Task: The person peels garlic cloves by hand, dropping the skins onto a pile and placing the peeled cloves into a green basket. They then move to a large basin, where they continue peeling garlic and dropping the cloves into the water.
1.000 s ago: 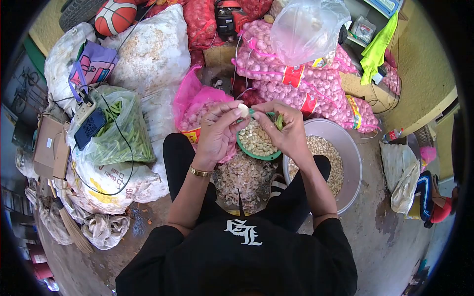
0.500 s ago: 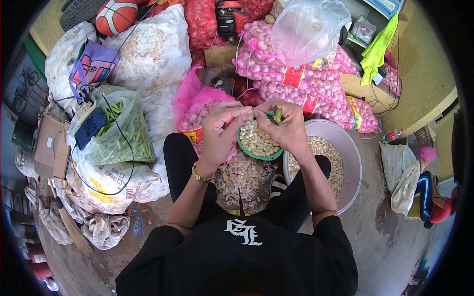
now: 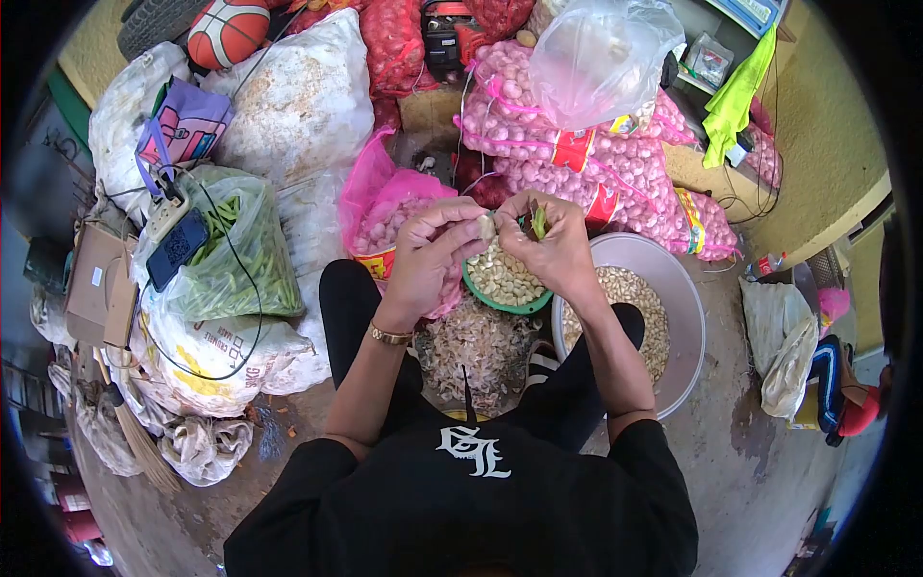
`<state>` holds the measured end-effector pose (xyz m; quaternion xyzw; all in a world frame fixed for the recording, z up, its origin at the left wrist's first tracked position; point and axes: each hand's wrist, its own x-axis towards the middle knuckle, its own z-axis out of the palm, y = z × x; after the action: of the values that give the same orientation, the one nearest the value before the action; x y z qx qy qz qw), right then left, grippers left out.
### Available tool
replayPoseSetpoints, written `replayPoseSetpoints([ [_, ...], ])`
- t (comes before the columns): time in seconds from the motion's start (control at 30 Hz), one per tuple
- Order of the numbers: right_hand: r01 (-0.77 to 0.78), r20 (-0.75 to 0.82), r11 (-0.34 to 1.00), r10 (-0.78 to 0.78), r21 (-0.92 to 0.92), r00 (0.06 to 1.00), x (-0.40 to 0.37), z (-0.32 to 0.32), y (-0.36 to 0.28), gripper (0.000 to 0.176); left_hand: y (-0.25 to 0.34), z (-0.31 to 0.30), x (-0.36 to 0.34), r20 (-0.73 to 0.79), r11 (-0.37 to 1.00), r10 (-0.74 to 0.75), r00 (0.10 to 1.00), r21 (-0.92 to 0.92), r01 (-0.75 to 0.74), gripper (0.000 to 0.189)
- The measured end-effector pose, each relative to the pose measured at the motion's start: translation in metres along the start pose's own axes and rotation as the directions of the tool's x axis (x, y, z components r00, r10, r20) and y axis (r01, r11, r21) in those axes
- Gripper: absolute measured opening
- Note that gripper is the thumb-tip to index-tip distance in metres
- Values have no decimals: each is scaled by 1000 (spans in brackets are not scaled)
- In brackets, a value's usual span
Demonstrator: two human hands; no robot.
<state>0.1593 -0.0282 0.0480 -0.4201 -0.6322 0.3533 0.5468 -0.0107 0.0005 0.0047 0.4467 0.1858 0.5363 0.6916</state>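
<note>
My left hand (image 3: 433, 252) is closed, its thumb and fingers pinching a pale garlic clove (image 3: 487, 227). Close beside it, my right hand (image 3: 550, 252) is curled around a small green and brown thing (image 3: 539, 223) whose kind I cannot make out. Both hands are above a green bowl (image 3: 524, 309) of peeled garlic cloves (image 3: 502, 276). Between my legs lies a heap of papery garlic skins (image 3: 476, 351). To the right, a large pale basin (image 3: 685, 332) holds many more cloves (image 3: 639, 308), partly behind my right forearm and knee.
Pink mesh sacks of garlic (image 3: 577, 159) are stacked ahead, with an opened pink sack (image 3: 389, 207) nearer left. On the left are a clear bag of green vegetables (image 3: 245, 260), a phone (image 3: 179, 248) and black cable, white sacks (image 3: 293, 106) and a broom (image 3: 144, 447).
My left hand has turned slightly and its fingers have curled in; the pale clove now shows more clearly. My right hand has shifted a little, still around the green and brown thing.
</note>
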Motion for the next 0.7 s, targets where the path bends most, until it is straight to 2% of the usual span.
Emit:
replayPoseSetpoints([
  [0.23,-77,17,997,77,-1,997,-6,-3,-2,4,-9,-13,5,96,958,-110,989,-254,131,19],
  [0.3,-100,26,995,100,-9,995,-9,-4,-3,4,-11,-15,7,141,879,-133,981,-441,183,20],
  [0.47,2,67,997,3,-74,998,-16,0,-1,5,-11,-15,9,138,825,-184,973,-517,229,23],
  [0.7,3,87,988,11,-156,996,-22,-4,-2,7,-16,-19,10,188,799,-167,968,-549,245,23],
])
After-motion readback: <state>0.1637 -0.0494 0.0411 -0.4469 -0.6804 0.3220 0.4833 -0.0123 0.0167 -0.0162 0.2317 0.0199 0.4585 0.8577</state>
